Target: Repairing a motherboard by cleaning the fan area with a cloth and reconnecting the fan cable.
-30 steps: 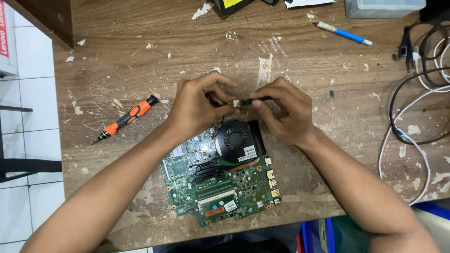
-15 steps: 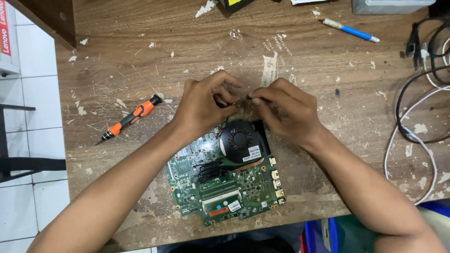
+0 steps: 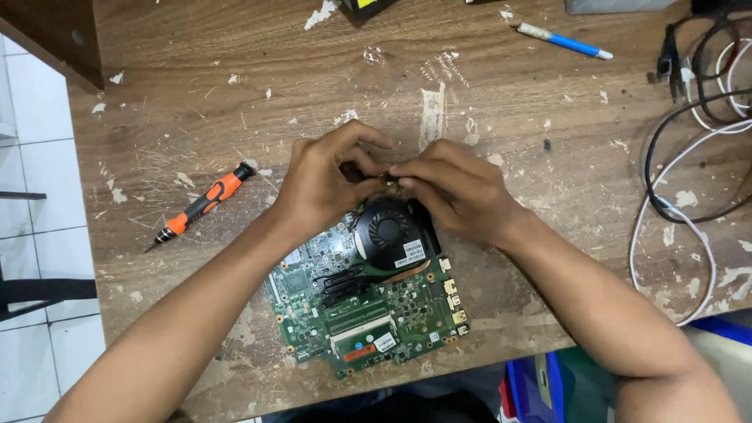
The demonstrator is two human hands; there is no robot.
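Circuit board (image 3: 368, 313), green and crowded with small parts, lies flat on the worktop (image 3: 509, 94) near its near edge, tilted a little so its long side runs from near left to far right. A round black fan (image 3: 389, 229) sits on the far end of the board, with dark metal pipes (image 3: 345, 282) running from it toward the middle. Both hands meet just beyond the fan, over the far edge of the board. The left hand (image 3: 321, 184) has its fingers curled and its fingertips pinched together on a small dark part (image 3: 386, 179); the right hand (image 3: 458, 192) pinches the same small part from the other side, so the fingertips of the two hands touch. What the part is cannot be told, as the fingers hide most of it.

To the left of the hands, well apart from the board, an orange and black screwdriver (image 3: 205, 204) lies on the wood. At the far side lies a blue and white pen (image 3: 562, 41). Black and white cables (image 3: 689, 157) loop along the right edge. The wood is scratched and flecked with white scraps.
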